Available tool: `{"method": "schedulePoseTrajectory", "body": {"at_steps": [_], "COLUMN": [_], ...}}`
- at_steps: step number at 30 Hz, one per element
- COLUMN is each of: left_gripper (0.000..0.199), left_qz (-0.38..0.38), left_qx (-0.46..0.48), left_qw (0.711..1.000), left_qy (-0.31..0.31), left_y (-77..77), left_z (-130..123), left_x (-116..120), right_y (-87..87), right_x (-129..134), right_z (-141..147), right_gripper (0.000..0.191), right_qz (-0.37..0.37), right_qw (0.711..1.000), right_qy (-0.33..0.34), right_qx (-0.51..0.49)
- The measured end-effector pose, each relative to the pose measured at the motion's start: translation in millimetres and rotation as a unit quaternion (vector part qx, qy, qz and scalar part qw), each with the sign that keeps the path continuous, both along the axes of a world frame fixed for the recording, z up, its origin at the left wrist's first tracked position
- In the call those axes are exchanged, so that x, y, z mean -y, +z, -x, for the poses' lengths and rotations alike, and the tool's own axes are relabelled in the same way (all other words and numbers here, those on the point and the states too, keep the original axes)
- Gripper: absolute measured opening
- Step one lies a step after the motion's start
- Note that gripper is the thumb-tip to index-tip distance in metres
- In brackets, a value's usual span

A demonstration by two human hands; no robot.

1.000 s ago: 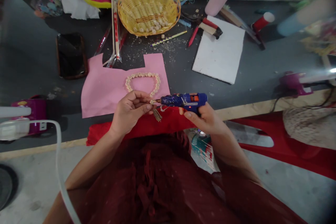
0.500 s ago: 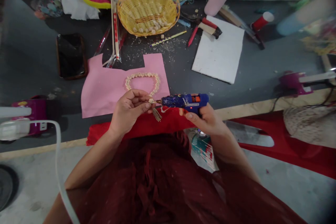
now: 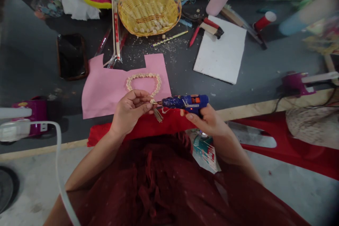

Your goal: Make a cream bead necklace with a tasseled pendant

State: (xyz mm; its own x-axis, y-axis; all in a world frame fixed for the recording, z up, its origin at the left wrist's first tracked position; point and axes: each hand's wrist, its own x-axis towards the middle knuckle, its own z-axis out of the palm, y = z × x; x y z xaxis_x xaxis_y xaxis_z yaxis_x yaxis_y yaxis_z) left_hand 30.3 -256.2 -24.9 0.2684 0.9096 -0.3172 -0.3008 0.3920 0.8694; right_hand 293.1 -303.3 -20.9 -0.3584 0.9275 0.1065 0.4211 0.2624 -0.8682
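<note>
My left hand (image 3: 131, 111) pinches the lower end of a cream beaded string (image 3: 144, 75), near a small grey-green tassel (image 3: 158, 115) that hangs down. The string forms a loop lying on a pink sheet (image 3: 106, 91). My right hand (image 3: 209, 120) is wrapped round the handle of a blue glue gun (image 3: 182, 101) with an orange part and a small red light. Its nozzle points left and meets the string close to my left fingertips. A thin strand hangs under the nozzle.
Behind the sheet stands a yellow wicker basket (image 3: 149, 10) with small beads. A phone (image 3: 72, 56) lies to the left. Red-handled pliers (image 3: 212, 26) rest on a white board (image 3: 222, 53) at the right. Purple clamps (image 3: 293, 84) (image 3: 31, 113) flank the table edge.
The glue gun has shifted very slightly left, its nozzle closer to my left fingertips. My left hand has hardly moved.
</note>
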Motion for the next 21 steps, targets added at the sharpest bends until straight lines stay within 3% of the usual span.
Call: {"method": "schedulePoseTrajectory", "body": {"at_steps": [21], "left_gripper": [0.031], "left_qz": [-0.010], "left_qx": [-0.034], "left_qw": [0.999], "left_qy": [0.001], "left_y": [-1.5], "left_z": [-1.0], "left_x": [1.7], "right_y": [1.1], "right_x": [-0.5], "right_z": [2.9], "right_gripper": [0.018], "right_qz": [0.003], "right_qw": [1.000], "right_qy": [-0.001], "right_qx": [-0.005]}}
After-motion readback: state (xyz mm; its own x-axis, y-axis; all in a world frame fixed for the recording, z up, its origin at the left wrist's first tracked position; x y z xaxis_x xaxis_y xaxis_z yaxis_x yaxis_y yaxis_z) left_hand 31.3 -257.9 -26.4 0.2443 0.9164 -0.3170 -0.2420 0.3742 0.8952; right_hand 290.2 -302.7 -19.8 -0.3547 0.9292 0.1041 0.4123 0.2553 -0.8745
